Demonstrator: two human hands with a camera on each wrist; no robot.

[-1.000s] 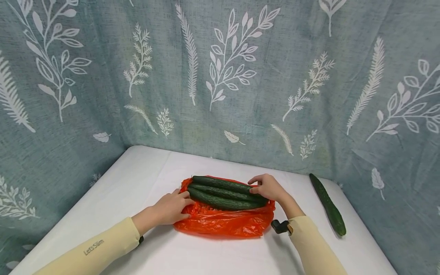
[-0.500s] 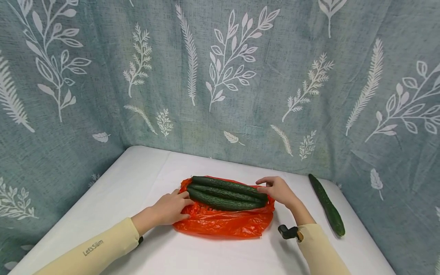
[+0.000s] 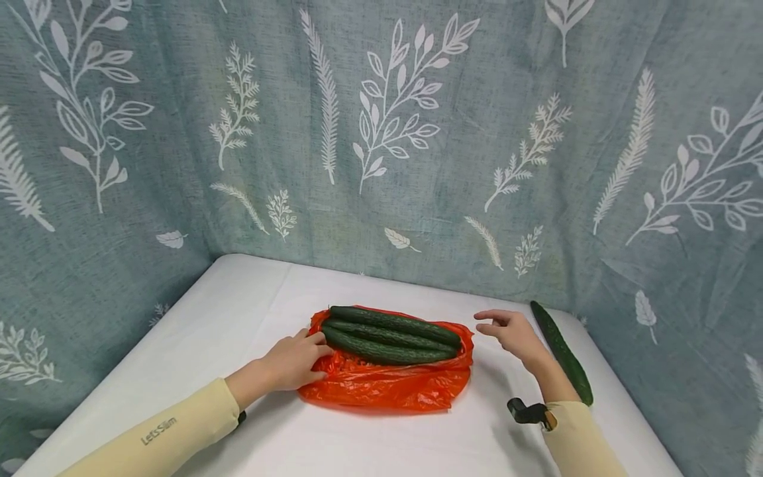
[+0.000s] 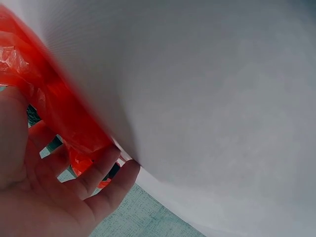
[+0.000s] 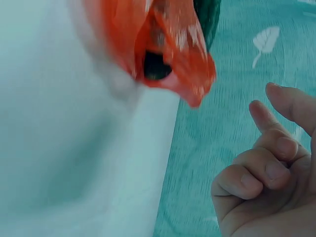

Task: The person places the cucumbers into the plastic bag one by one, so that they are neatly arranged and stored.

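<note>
Fingers of your left hand (image 3: 295,363) press the bag (image 3: 387,387); right hand (image 3: 514,332) loose, empty. Three cucumbers (image 3: 390,334) placed, one cucumber (image 3: 563,354) left.

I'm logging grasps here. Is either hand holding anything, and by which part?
The right hand holds nothing, hovering apart from the bag. The left hand rests on the orange bag at its left end; a real grip cannot be told.

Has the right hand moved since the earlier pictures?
Yes. The right hand left the cucumbers on the orange bag and moved right, toward the lone cucumber.
</note>
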